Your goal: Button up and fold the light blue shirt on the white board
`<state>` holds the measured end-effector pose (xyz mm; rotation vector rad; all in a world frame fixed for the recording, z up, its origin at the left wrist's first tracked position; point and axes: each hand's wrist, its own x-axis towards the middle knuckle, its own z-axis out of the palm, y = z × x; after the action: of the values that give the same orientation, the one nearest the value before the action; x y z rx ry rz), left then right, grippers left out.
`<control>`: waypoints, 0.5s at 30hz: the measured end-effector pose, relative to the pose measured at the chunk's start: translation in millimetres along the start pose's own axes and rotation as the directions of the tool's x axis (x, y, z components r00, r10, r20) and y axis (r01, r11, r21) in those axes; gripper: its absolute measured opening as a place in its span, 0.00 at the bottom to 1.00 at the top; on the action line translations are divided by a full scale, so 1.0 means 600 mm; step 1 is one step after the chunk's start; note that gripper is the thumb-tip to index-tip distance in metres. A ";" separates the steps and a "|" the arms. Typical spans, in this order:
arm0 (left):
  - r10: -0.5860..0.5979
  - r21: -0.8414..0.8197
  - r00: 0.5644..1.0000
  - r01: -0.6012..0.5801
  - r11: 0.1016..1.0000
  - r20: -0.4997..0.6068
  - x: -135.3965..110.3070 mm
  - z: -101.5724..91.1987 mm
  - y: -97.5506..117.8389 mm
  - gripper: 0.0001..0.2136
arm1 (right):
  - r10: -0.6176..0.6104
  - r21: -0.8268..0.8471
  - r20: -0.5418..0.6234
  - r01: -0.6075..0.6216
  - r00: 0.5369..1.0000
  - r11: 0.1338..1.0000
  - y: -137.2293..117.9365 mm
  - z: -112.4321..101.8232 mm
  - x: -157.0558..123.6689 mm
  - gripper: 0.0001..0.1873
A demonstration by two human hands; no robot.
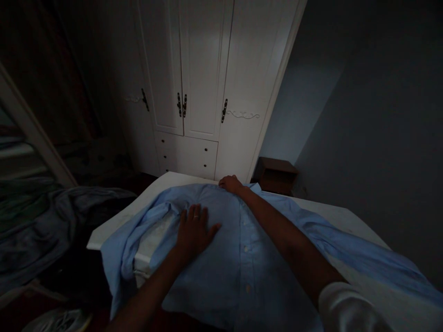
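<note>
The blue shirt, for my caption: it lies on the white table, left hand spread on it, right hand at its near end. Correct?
One slip: the right hand is at the far end of the shirt, as the head view shows. The rest stands.

a home, judging by the white wardrobe (204, 69) and heaped cloth (58, 221).

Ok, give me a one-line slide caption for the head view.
Left hand spread flat on a light-blue shirt laid over a white table, right hand at its far edge.
</note>
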<state>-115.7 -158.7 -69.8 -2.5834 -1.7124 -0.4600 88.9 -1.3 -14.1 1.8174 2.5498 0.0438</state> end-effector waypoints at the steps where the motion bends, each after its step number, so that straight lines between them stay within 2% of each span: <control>1: 0.003 0.000 1.000 -0.003 1.000 -0.002 0.000 0.001 -0.001 0.41 | 0.002 -0.003 0.005 -0.002 1.000 1.000 0.001 -0.001 0.001 0.15; 7: -0.008 0.006 1.000 0.007 1.000 0.027 0.000 0.005 -0.002 0.40 | 0.126 -0.044 0.004 -0.125 0.992 0.991 -0.014 0.005 0.014 0.16; 10: -0.004 0.047 1.000 0.005 0.999 -0.009 -0.004 0.005 0.000 0.39 | 0.181 -0.065 0.000 -0.180 0.984 0.981 -0.019 0.011 0.018 0.20; 15: -0.011 0.101 0.999 0.015 0.995 -0.038 -0.008 0.001 0.007 0.37 | 0.182 -0.058 -0.005 -0.182 0.983 0.982 -0.022 0.009 0.015 0.17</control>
<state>-113.4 -164.6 -70.9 -2.4795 -1.6949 -0.4079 73.9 3.0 -19.8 2.0209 2.3472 0.1181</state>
